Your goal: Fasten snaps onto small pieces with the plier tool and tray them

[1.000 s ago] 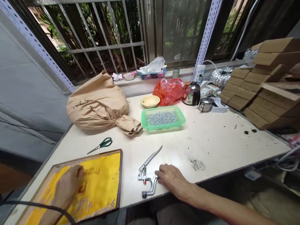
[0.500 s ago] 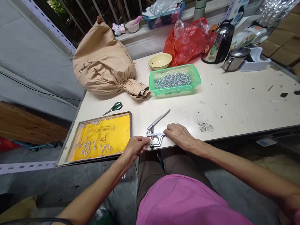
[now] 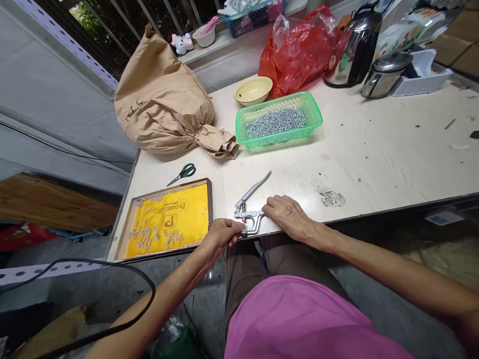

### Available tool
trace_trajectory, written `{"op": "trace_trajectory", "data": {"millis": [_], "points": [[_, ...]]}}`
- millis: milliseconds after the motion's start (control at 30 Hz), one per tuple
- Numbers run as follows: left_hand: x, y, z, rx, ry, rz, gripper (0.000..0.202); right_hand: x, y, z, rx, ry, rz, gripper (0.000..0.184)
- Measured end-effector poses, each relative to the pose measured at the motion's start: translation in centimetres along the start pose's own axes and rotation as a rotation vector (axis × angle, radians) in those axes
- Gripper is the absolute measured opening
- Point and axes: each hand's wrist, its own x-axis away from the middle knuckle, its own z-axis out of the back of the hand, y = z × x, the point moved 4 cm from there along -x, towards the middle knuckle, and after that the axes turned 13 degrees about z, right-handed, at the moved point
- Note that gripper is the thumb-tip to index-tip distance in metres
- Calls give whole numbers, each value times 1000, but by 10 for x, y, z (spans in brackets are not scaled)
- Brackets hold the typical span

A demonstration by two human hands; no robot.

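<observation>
Grey snap-fastener pliers [image 3: 255, 214] lie at the table's front edge, their upper handle raised, with a coil spring and a red part by the jaws. My right hand [image 3: 288, 213] is closed at the end of their lower handle. My left hand [image 3: 224, 233] is at the jaws with thumb and fingertips pinched together; whatever it holds is too small to make out. Left of it is a shallow tray [image 3: 210, 199] lined with a yellow printed sheet [image 3: 190, 214], on which several small metal pieces [image 3: 145, 236] are scattered.
A green basket [image 3: 241, 132] full of small metal pieces stands beyond the pliers. Near it are a cream bowl [image 3: 253, 91], a red plastic bag [image 3: 294, 57] and a tied brown sack [image 3: 163, 102]. Scissors [image 3: 183, 174] lie above the tray. A kettle [image 3: 354, 49] stands back right.
My left hand's fingertips have moved slightly right, closer into the pliers' jaws. My right hand stays at the handle. The view has shifted a little, and a black cable shows more at lower left.
</observation>
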Motion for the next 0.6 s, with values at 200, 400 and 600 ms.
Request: {"op": "trace_trajectory", "data": {"millis": [200,400,600], "points": [[0,3,1,-73,-24,35,31,-1,9,6,-84,-16,30,18],[-4,1,3,-102,-23,31,32,-26,49,27,12,-92,91,93],[-2,3,0,-98,-1,44,31,-38,48,29,85,-219,132,71]]}}
